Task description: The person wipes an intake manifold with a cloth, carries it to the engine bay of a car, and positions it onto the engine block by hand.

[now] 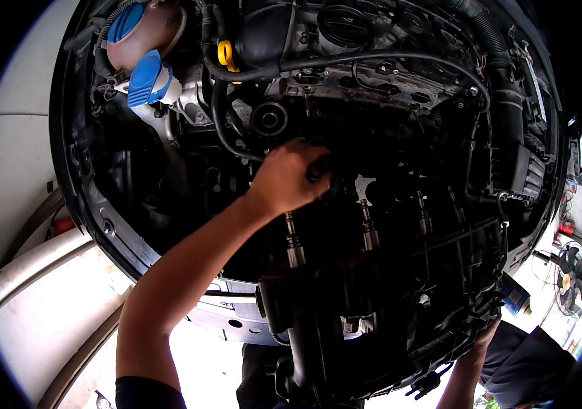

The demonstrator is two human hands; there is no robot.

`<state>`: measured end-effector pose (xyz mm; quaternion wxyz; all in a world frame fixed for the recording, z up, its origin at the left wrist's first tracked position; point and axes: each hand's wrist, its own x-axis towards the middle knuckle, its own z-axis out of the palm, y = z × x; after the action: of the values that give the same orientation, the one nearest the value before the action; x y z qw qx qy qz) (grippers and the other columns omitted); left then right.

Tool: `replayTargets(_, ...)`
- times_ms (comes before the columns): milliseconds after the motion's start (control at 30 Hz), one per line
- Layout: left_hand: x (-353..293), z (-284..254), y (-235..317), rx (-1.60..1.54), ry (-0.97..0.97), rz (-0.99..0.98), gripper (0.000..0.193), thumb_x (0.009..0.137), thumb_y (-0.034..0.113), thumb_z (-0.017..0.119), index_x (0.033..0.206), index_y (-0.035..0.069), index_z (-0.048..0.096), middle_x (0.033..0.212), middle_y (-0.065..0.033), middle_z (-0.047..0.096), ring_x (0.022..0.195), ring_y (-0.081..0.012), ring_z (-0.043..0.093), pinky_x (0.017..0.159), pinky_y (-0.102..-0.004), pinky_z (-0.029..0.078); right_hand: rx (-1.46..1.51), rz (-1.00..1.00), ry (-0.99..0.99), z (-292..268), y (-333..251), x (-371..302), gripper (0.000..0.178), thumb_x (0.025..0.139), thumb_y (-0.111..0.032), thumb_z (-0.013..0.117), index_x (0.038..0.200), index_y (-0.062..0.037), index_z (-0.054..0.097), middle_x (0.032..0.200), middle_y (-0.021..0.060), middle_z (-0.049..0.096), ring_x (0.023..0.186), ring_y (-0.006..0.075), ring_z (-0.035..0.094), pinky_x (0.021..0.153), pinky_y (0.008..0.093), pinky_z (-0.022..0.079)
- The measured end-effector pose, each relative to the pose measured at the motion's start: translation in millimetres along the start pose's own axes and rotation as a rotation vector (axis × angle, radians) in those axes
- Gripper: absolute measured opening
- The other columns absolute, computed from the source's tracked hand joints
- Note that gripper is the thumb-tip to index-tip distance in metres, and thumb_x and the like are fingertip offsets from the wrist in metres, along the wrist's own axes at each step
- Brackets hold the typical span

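A black plastic intake manifold (386,300) is tilted over the front of the engine bay. Several metal injectors (370,235) stick up from its upper edge. My right hand (487,332) grips the manifold's lower right end, with its fingers partly hidden behind it. Beyond the injectors, my left hand (291,176) reaches into the dark gap between manifold and engine. Its fingers are curled around something black, possibly a hose or connector, too dark to make out. Past that hand lies the cylinder head's bare port face (373,85), beside a round metal opening (268,118).
A black hose (373,56) arches across the engine below the oil filler cap (345,26). At the far left are a pinkish reservoir (148,34), a blue filler cap (148,78) and a yellow dipstick handle (225,54). A black fan (569,271) stands off to the right.
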<state>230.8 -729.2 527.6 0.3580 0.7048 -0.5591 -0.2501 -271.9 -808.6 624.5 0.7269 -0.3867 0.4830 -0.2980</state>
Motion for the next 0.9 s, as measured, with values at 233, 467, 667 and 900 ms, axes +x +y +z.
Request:
replayTargets(233,46,13,-42,-0.274,-0.123,-0.350,0.039,0.092,0.022,0.061,0.120,-0.003,0.056,0.091,-0.0105,0.068,0.082,-0.0175,0.065,0.074,-0.0304,0.050,-0.057,0.044,0.173,7,1,0,0.062,0.090,-0.055,0.038,0.131,-0.0088,0.045,0.122,0.0135,0.055,0.102,0.0288,0.057,0.082,0.0434,0.051)
replayTargets(467,60,8,-24,-0.587,-0.276,-0.478,0.042,0.094,0.023,0.059,0.127,-0.001,0.051,0.101,-0.0075,0.066,0.086,-0.0140,0.063,0.078,-0.0300,0.049,0.056,0.072,0.283,26,1,2,0.062,0.089,-0.057,0.040,0.130,-0.0114,0.045,0.117,0.0122,0.057,0.096,0.0285,0.060,0.074,0.0439,0.054)
replayTargets(667,47,13,-28,-0.809,-0.299,-0.321,0.042,0.091,0.007,0.061,0.130,0.000,0.049,0.108,-0.0064,0.063,0.094,-0.0134,0.060,0.087,-0.0261,0.049,0.064,0.047,0.204,24,3,1,0.058,0.089,-0.055,0.044,0.130,-0.0132,0.044,0.119,0.0100,0.055,0.099,0.0282,0.059,0.078,0.0446,0.053)
replayTargets(900,39,23,-20,-0.768,-0.215,-0.298,0.045,0.088,0.005,0.064,0.130,-0.004,0.048,0.107,-0.0060,0.063,0.094,-0.0118,0.060,0.086,-0.0238,0.048,0.125,0.044,0.264,29,4,3,0.059,0.089,-0.055,0.046,0.132,-0.0148,0.044,0.123,0.0092,0.054,0.104,0.0284,0.057,0.082,0.0460,0.052)
